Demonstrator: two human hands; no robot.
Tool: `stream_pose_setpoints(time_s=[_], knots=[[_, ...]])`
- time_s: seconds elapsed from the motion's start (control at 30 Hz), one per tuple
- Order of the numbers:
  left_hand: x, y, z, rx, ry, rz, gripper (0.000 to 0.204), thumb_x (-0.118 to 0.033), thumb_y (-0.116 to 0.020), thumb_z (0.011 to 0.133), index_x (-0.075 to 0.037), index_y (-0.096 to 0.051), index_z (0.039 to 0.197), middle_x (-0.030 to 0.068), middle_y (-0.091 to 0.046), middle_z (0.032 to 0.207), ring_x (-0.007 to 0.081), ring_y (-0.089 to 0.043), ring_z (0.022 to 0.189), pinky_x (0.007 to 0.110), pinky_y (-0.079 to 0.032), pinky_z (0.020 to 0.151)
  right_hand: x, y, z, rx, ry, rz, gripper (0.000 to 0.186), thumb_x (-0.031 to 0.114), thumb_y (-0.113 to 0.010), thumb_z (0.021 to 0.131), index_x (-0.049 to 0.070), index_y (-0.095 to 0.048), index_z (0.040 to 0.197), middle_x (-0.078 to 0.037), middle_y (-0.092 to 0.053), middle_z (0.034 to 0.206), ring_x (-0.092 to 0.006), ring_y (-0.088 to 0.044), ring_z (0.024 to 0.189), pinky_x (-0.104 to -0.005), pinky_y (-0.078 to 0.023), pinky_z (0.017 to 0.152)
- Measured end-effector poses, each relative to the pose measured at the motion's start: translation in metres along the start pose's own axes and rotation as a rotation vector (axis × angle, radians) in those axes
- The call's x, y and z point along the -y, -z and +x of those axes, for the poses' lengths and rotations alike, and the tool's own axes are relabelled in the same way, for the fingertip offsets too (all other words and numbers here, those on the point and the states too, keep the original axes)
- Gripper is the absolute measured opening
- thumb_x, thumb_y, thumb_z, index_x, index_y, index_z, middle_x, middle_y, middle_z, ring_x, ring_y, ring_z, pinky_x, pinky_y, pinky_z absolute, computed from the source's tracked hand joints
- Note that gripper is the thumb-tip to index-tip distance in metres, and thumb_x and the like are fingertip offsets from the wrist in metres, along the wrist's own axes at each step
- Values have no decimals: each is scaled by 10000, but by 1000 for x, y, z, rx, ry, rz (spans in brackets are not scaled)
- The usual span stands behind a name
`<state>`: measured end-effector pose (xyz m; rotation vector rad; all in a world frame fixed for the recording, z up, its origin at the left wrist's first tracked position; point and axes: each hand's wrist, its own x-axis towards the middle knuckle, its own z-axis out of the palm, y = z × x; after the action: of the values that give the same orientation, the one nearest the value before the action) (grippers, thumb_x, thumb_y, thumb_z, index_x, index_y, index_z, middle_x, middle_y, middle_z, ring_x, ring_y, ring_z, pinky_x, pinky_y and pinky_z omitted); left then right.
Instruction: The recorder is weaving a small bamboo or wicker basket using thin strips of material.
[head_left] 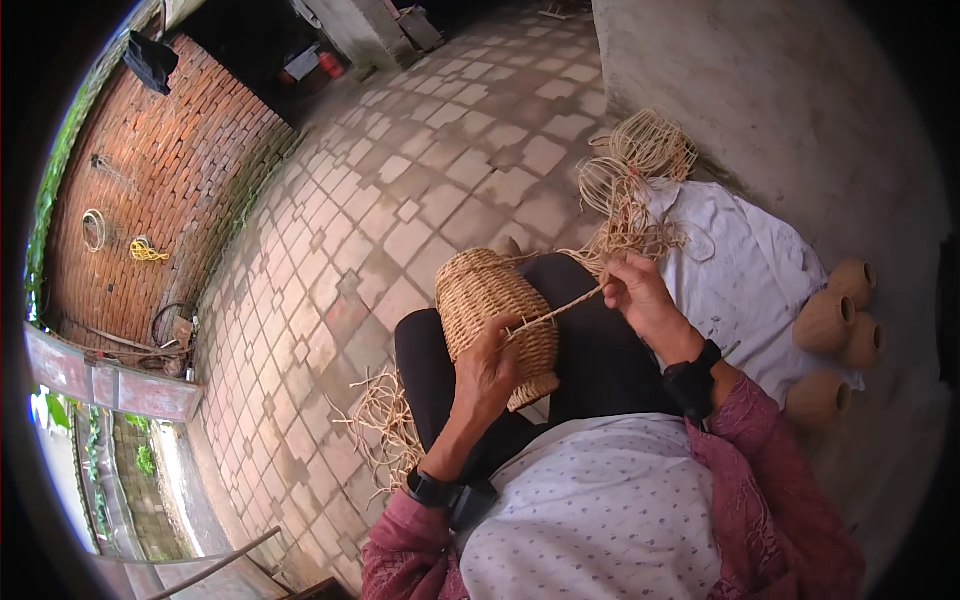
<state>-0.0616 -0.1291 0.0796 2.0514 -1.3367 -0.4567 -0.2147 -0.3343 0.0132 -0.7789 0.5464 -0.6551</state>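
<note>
A woven basket of tan twisted cord (470, 285) lies on its side across my black-clad lap. My left hand (485, 365) grips the basket's near left side, fingers curled against the weave beside a crossing cord. My right hand (635, 290), right of the basket, pinches a twisted cord (570, 305) that runs taut from the weave near my left fingers. A tangle of loose cord (630, 225) lies just beyond my right hand, partly on a white cloth (740, 260). My left fingertips are partly hidden.
Coiled cord (650, 140) rests at the foot of a concrete wall (760, 90). Several tan pot-shaped objects (825, 320) sit at right. Loose strands (375, 430) lie on the paving (300, 300) left of my legs. A brick wall (160, 120) with hanging coils stands at left.
</note>
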Motion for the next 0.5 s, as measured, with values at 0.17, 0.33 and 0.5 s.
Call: stream_pose_setpoints(time_s=[0.17,0.33,0.5], knots=[[-9,-2,2,24,326,-870,374,-153,-548,884,-27,-458,1225,114,-545,997,194,-636,805,301,-521,709,-7,-24,-11,95,-216,-190,164,196,-647,870,39,-609,897,-25,-628,747,-47,-577,575,-174,-478,487],[-14,-8,-6,48,336,-876,388,-174,-563,884,-19,-441,1219,118,-557,1013,178,-628,831,290,-505,750,-31,-45,-22,114,-370,-180,156,143,-667,846,30,-585,916,-61,-644,768,-89,-605,582,-211,-512,497],[-2,-19,-17,23,271,-816,357,-173,-575,892,-35,-470,1203,102,-565,977,162,-606,846,286,-508,764,-39,-49,-25,43,-489,-217,156,112,-670,809,18,-566,879,-96,-649,758,-147,-607,564,-253,-512,463]])
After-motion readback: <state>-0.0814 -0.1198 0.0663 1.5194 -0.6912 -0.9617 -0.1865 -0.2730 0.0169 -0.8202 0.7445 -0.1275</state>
